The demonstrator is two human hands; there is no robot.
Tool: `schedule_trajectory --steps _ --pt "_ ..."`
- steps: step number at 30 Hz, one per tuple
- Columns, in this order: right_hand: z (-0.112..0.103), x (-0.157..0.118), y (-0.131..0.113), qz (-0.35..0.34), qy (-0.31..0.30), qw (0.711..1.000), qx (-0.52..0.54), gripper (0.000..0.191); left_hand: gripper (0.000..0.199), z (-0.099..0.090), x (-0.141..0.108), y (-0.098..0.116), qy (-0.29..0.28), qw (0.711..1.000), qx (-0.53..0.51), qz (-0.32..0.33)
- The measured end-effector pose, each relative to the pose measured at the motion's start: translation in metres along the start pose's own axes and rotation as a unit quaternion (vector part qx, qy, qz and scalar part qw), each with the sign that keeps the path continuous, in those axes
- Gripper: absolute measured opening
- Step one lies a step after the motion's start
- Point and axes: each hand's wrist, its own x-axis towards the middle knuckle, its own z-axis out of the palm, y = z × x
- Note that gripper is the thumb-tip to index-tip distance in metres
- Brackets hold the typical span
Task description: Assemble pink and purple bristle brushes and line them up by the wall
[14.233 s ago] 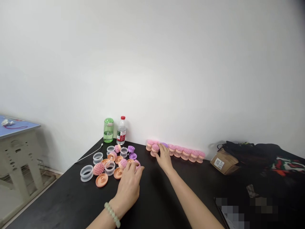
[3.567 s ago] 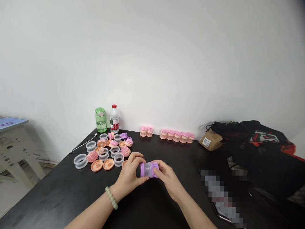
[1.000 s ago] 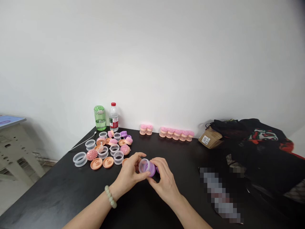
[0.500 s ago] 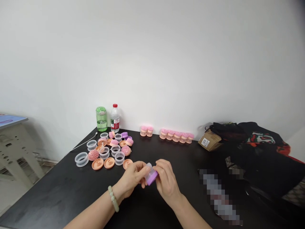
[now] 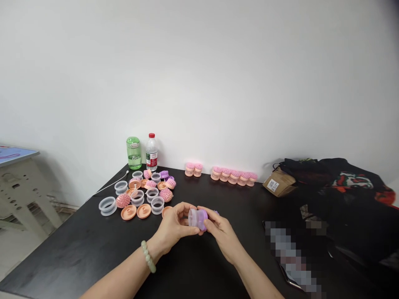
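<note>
Above the front of the table, my left hand (image 5: 174, 226) is closed around a clear plastic ring (image 5: 192, 219) with a hollow opening facing left. My right hand (image 5: 222, 232) grips the purple brush part (image 5: 203, 220) at the ring's other end; the two parts touch. A little purple bristle shows behind the right fingers. To the left lie clear rings (image 5: 107, 206), flat orange discs (image 5: 128, 212) and pink bristle heads (image 5: 123, 200). An orange disc (image 5: 166, 210) is partly hidden behind my left hand. Purple bristle pieces (image 5: 164, 174) sit at the back of this group.
Several assembled pink brushes (image 5: 233, 176) stand in a row by the wall, with two more brushes (image 5: 193, 169) left of them. A green bottle (image 5: 134, 153) and a red-capped water bottle (image 5: 151, 153) stand behind. A paper bag (image 5: 279, 182), dark clothing (image 5: 339, 207) and a blurred-out phone-like object (image 5: 291, 257) lie right.
My hands have turned the clear ring and purple part from a tilted pose to one with the ring's opening facing left. The right fingers now wrap the purple part.
</note>
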Motion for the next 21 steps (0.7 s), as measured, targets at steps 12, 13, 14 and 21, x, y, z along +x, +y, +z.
schedule_trajectory --steps 12,13,14,21 --pt "0.004 -0.005 -0.002 -0.264 0.041 0.924 -0.275 0.038 0.053 -0.001 0.004 -0.004 0.031 0.991 -0.034 -0.123" --pt "0.004 -0.006 -0.003 -0.298 0.035 0.905 -0.302 0.038 0.056 -0.001 0.004 -0.006 0.024 0.989 -0.036 -0.140" --pt "0.005 -0.007 -0.005 -0.330 0.028 0.885 -0.327 0.039 0.058 -0.001 0.004 -0.007 0.019 0.987 -0.036 -0.152" --pt "0.006 -0.010 -0.010 -0.485 0.041 0.783 -0.387 0.047 0.067 -0.006 0.010 -0.014 0.041 0.973 -0.047 -0.222"
